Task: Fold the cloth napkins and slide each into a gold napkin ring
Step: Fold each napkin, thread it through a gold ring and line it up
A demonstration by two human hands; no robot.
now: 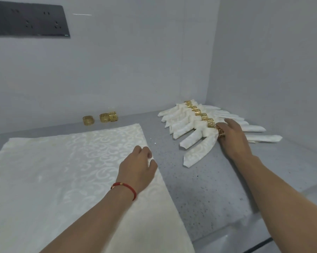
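**Q:** What is located nearest the camera?

**A:** A flat napkin (66, 172), cream with a woven scroll pattern, is spread unfolded over the left half of the grey speckled tabletop (199, 189). The left hand (137, 168) is positioned over its right edge. A red bracelet (124, 189) is worn on that wrist. The fingers are curled loosely at the cloth's edge; whether the edge is pinched cannot be told, so the state of this grip is left undetermined.

**Q:** What is found in the middle distance?

**A:** The right hand (232, 137) is laid on the nearest finished napkin (199, 148), at its gold ring (220, 132). The ring is partly covered by the fingers, which are bent around it, so the grip is recorded as closed on that ring. The two folded tails of this napkin are pointed toward the camera and to the left; its other end is seen projecting beyond the hand to the right.

**Q:** What is arranged farther back?

**A:** A row of finished napkins (179, 115) is lined up side by side beyond the nearest one, running toward the corner of the walls, each banded by a gold ring. Three spare gold rings (103, 118) are placed on the tabletop near the back wall, well apart from the row; two are touching and one is set just to their left. A dark socket panel (28, 20) is mounted high on the back wall.
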